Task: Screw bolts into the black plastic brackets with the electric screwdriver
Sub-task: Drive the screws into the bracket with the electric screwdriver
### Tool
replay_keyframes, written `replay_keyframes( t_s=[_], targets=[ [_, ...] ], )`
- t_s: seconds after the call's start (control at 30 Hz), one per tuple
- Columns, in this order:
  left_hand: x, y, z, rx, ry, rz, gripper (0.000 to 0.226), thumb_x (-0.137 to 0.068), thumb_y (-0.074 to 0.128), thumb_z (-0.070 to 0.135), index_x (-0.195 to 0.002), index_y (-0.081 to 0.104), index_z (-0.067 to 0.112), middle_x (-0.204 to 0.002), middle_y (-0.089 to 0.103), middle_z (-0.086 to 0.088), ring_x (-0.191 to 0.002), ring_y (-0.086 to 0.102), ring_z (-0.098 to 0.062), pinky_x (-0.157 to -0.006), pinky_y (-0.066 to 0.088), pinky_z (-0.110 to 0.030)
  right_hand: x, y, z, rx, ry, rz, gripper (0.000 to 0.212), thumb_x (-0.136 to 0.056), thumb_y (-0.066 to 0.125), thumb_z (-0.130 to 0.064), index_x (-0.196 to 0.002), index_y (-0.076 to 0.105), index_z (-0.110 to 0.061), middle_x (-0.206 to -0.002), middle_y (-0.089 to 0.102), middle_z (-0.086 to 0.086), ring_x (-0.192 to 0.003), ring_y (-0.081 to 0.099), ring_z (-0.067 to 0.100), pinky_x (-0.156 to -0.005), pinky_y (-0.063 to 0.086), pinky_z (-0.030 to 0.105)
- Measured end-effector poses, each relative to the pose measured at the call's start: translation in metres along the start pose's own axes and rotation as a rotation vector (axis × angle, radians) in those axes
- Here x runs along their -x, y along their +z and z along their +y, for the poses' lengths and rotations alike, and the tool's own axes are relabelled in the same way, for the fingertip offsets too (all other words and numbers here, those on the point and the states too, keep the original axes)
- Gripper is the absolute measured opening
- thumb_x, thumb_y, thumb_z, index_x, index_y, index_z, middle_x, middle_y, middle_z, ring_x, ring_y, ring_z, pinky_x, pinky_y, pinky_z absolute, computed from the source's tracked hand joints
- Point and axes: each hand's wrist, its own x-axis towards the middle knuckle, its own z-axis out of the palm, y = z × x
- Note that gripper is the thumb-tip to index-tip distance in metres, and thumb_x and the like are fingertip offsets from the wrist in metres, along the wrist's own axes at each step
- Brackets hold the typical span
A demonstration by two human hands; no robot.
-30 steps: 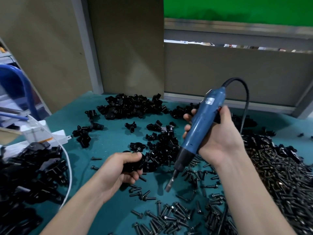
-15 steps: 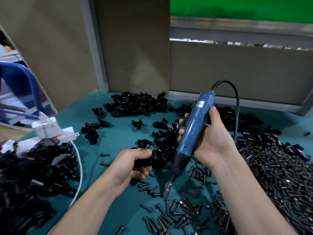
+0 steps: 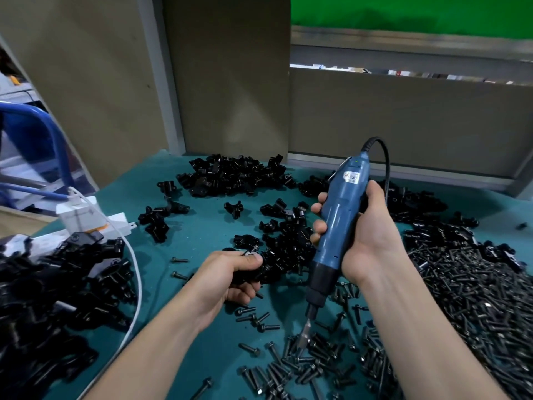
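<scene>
On the teal table (image 3: 202,235), right in front of me, both my hands are busy. My left hand (image 3: 227,281) is curled tight round one black bracket (image 3: 245,277), with my thumb on top and my fingers under it. That bracket sits just beside a small heap of brackets (image 3: 288,243) in the middle of the table.

My right hand (image 3: 366,238) is wrapped all the way round the blue electric screwdriver (image 3: 337,226). I hold it almost straight up, leaning a little, with its tip pointing down. The metal bit (image 3: 304,336) is down among the loose bolts (image 3: 302,368) close to me. I cannot tell if it touches one. A black cord (image 3: 386,168) loops out of the top of the tool and drops behind my right hand.

A big heap of bolts (image 3: 476,298) lies to my right. A far heap of brackets (image 3: 233,176) lies by the brown wall (image 3: 230,82) at the back. A left heap of brackets (image 3: 57,284) fills the left edge of the table. A white cable (image 3: 138,284) runs along that left heap, and a white plug box (image 3: 86,217) sits behind it. A blue bar (image 3: 52,134) stands at the far left, off the table.
</scene>
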Motion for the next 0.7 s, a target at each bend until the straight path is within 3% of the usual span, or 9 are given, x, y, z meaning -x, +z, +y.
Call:
replay_keyframes(
  t_s=[0.23, 0.3, 0.4, 0.47, 0.57, 0.7],
  targets=[
    [-0.001, 0.002, -0.002, -0.012, 0.014, 0.012, 0.018, -0.097, 0.066, 0.015, -0.083, 0.068, 0.004, -0.068, 0.067, -0.013, -0.052, 0.059, -0.017, -0.045, 0.049, -0.023, -0.002, -0.009, -0.011, -0.106, 0.005, 0.000, 0.078, -0.089, 0.041, -0.084, -0.089, 0.070, -0.012, -0.087, 0.068, 0.008, -0.054, 0.053, 0.019, -0.058, 0.049, 0.030],
    [0.000, 0.002, -0.004, -0.019, 0.033, 0.014, 0.016, -0.096, 0.068, 0.014, -0.084, 0.068, 0.004, -0.069, 0.066, -0.014, -0.052, 0.058, -0.018, -0.045, 0.049, -0.023, -0.001, -0.008, -0.013, -0.171, -0.012, -0.013, 0.077, -0.082, 0.051, -0.085, -0.094, 0.068, -0.012, -0.094, 0.070, 0.009, -0.056, 0.054, 0.019, -0.061, 0.051, 0.030],
    [0.002, 0.004, -0.006, -0.054, 0.106, 0.014, 0.013, -0.087, 0.077, 0.018, -0.088, 0.070, 0.008, -0.068, 0.066, -0.015, -0.053, 0.058, -0.022, -0.045, 0.049, -0.027, 0.000, -0.005, -0.015, -0.256, -0.083, -0.010, 0.061, -0.068, 0.075, -0.068, -0.091, 0.064, -0.012, -0.095, 0.069, 0.009, -0.055, 0.053, 0.014, -0.058, 0.051, 0.027],
    [0.004, 0.006, -0.007, -0.135, 0.177, -0.001, 0.009, -0.079, 0.079, 0.026, -0.082, 0.075, 0.019, -0.066, 0.066, -0.012, -0.052, 0.058, -0.022, -0.045, 0.048, -0.029, -0.001, -0.006, -0.017, -0.271, -0.136, 0.040, 0.039, -0.075, 0.080, -0.047, -0.085, 0.061, -0.014, -0.089, 0.069, 0.008, -0.053, 0.052, 0.013, -0.055, 0.050, 0.025],
    [0.004, 0.008, -0.011, -0.295, 0.270, -0.023, 0.009, -0.086, 0.080, 0.026, -0.080, 0.075, 0.023, -0.063, 0.065, -0.005, -0.049, 0.052, -0.017, -0.044, 0.042, -0.024, -0.001, -0.009, -0.020, -0.258, -0.201, 0.138, 0.017, -0.088, 0.073, -0.020, -0.082, 0.057, -0.015, -0.080, 0.068, 0.007, -0.051, 0.051, 0.012, -0.055, 0.049, 0.024],
    [0.007, 0.013, -0.013, -0.357, 0.354, -0.021, 0.016, -0.077, 0.083, 0.036, -0.079, 0.073, 0.024, -0.062, 0.065, 0.003, -0.047, 0.052, -0.006, -0.048, 0.036, -0.013, -0.005, -0.015, -0.022, -0.321, -0.280, 0.215, 0.014, -0.088, 0.065, -0.009, -0.088, 0.052, -0.014, -0.071, 0.062, 0.004, -0.051, 0.050, 0.013, -0.054, 0.046, 0.024]
  ],
)
